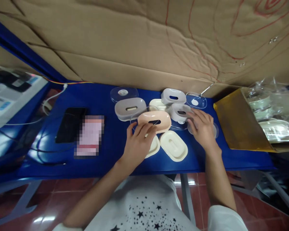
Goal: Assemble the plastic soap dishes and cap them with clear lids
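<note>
My left hand (pixel 141 139) is curled, its fingertips at the edge of a clear oval lid (pixel 134 119) that overlaps a peach oval case (pixel 163 119) with a slot. The lid's outline is faint, and the hand covers part of the case's front. My right hand (pixel 202 126) grips the right side of a grey slotted case (pixel 178 109), fingers on its rim and thumb lower. Beneath that hand a clear lid (pixel 216 131) shows. Closer to me lie two cream oval trays, one partly behind my left hand (pixel 154 148), the other cream tray (pixel 173 146) fully visible.
Behind are two more grey cases (pixel 119 108) (pixel 165 96), a cream piece (pixel 156 103) and clear lids with round stickers (pixel 112 95) (pixel 202 102). A phone (pixel 90 136) and dark device (pixel 67 128) lie left. A carton (pixel 231 128) of bagged parts stands right; cardboard (pixel 135 48) rises behind.
</note>
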`<state>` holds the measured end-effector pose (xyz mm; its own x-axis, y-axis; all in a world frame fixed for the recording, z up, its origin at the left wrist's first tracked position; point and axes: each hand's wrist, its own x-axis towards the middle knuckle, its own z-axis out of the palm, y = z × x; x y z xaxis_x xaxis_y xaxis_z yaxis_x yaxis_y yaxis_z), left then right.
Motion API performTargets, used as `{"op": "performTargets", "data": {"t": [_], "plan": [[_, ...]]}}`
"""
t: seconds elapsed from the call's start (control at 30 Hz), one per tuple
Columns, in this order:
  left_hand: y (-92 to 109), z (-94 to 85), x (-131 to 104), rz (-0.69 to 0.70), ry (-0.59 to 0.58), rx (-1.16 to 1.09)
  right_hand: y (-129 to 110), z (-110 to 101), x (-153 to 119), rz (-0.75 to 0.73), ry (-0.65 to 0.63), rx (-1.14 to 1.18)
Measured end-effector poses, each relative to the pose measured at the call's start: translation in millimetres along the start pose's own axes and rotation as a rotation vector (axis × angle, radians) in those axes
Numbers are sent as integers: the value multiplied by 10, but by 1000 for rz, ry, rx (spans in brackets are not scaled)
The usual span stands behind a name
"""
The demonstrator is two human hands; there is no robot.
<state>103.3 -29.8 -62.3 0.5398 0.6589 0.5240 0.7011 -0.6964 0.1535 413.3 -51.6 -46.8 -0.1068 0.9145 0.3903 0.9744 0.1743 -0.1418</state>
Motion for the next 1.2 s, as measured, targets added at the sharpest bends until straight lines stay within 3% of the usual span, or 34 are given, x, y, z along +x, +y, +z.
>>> {"op": "performTargets", "data": {"t": [0.07,0.27,0.4,0.5,0.6,0.7,0.83,0.93,1.07,1.2], "plan": [[7,21,95,-21,18,15,172,-112,-167,59,-31,43],[37,71,151,-20,-42,23,662,-406,-666,199,-307,81],[62,108,74,-15,-60,17,782,-472,-630,225,-319,260],[70,74,12,-5,-82,33,838,-425,-478,251,-258,280],[64,-33,-99,19,-103,-11,812,-358,-404,204,-121,147],[52,-140,-299,51,-98,-108,633,-343,-523,167,-21,36],[59,-159,-569,42,-156,-182,354,-296,-845,111,-120,54],[52,-115,-650,-7,-194,-188,276,-217,-988,97,-122,20],[14,-91,-641,-8,-206,-210,300,-225,-981,79,-126,30],[22,-99,-667,22,-209,-238,352,-338,-892,133,-27,-13]]}}
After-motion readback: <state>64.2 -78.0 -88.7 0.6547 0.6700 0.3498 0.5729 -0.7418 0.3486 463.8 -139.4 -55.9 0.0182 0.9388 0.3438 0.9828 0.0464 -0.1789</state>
